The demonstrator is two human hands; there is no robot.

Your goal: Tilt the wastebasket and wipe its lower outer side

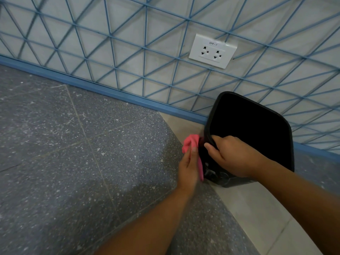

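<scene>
Gripping the near-left rim of a black waste bin (257,129), the right hand (231,159) curls its fingers (219,139) over the edge into the opening while the thumb lies along the outer wall. The bin stands on the floor at about 3 o'clock in the head view, tipped a little toward the person, its far corner touching the blue skirting strip (103,90) at the foot of the wall. Its inside is too dark to see into.

At the bin's left side, the left hand (188,166) presses a pink cloth (191,144) flat against the outer wall. Its fingers are nearly straight, laid over the cloth rather than clenched round it. A bunch of the cloth sticks out above the fingertips at 12 o'clock from the hand, and a thin strip of it hangs down between palm and bin.

Under the bin runs a band of pale floor tiles (257,208), which stretches toward 5 o'clock. Dark speckled terrazzo floor (82,153) fills the 9 o'clock side. Up at 12 o'clock, a white double wall socket (212,50) marked "9PP-7" sits on a wall (128,21) patterned with blue lines crossing in triangles.
</scene>
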